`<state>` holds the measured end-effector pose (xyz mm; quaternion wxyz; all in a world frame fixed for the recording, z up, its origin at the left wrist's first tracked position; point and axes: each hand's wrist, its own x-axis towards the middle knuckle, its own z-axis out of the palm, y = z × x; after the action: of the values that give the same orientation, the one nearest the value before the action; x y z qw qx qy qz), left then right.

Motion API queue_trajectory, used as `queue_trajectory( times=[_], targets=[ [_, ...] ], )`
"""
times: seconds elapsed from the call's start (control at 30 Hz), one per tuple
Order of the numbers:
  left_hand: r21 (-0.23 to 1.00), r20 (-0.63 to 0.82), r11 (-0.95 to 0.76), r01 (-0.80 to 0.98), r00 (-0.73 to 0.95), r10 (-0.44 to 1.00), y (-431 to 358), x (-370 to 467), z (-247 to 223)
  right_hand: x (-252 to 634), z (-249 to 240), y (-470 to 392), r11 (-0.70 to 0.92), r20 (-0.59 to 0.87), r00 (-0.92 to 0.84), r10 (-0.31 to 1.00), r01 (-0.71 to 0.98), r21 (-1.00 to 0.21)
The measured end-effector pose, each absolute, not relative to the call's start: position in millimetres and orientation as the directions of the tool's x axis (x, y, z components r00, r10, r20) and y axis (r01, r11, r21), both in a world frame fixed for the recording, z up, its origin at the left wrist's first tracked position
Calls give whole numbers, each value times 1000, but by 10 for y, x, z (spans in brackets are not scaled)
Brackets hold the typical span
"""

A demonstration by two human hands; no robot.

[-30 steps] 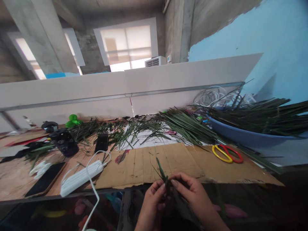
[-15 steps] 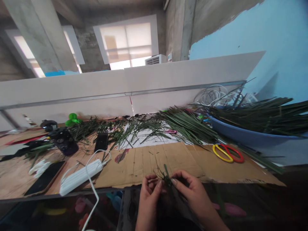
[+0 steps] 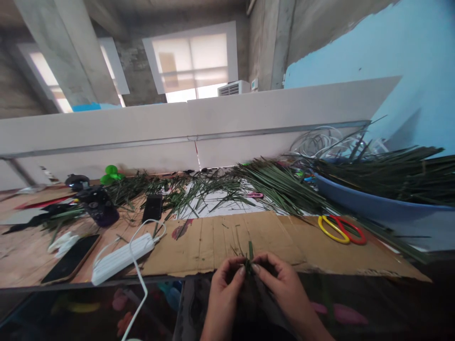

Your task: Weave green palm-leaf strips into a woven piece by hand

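Between my two hands is a small bunch of green leaf strips (image 3: 248, 267), with a few thin ends sticking up. My left hand (image 3: 229, 279) pinches it from the left with thumb and fingers. From the right, my right hand (image 3: 275, 274) grips the same bunch, the two thumbs close together. Both hands are just past the near edge of the cardboard sheet (image 3: 227, 241). The lower part of the bunch is hard to make out against dark clothing. Scissors (image 3: 334, 229) with yellow and red handles lie on the cardboard to the right.
A blue basin (image 3: 384, 203) of long green leaves stands at the right. Cut leaves (image 3: 280, 184) are heaped at the back. On the left are a white power strip (image 3: 122, 258) with a cord, a phone (image 3: 71, 260), another phone (image 3: 152, 208) and a dark cup (image 3: 97, 208).
My left hand has moved in towards the right hand and its fingers have closed on the bunch. The whole view has shifted slightly.
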<state>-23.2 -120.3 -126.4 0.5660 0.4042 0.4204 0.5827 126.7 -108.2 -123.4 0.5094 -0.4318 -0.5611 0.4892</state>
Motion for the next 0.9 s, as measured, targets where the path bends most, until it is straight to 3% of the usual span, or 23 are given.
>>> queue_trajectory(
  times=[0.17, 0.5, 0.9],
  targets=[
    [959, 43, -44, -279, -10, 999, -1240, -213, -1198, 1251, -1225, -1077, 177, 174, -96, 980, 26, -984],
    [991, 134, -135, -2, -79, 988, -1305, -202, -1160, 1243, -1247, -1100, 175, 173, -98, 980, 7, -985],
    [978, 184, -170, 122, -108, 977, -1307, -193, -1181, 1205, -1270, -1095, 233, 225, -94, 970, 85, -969]
  ],
)
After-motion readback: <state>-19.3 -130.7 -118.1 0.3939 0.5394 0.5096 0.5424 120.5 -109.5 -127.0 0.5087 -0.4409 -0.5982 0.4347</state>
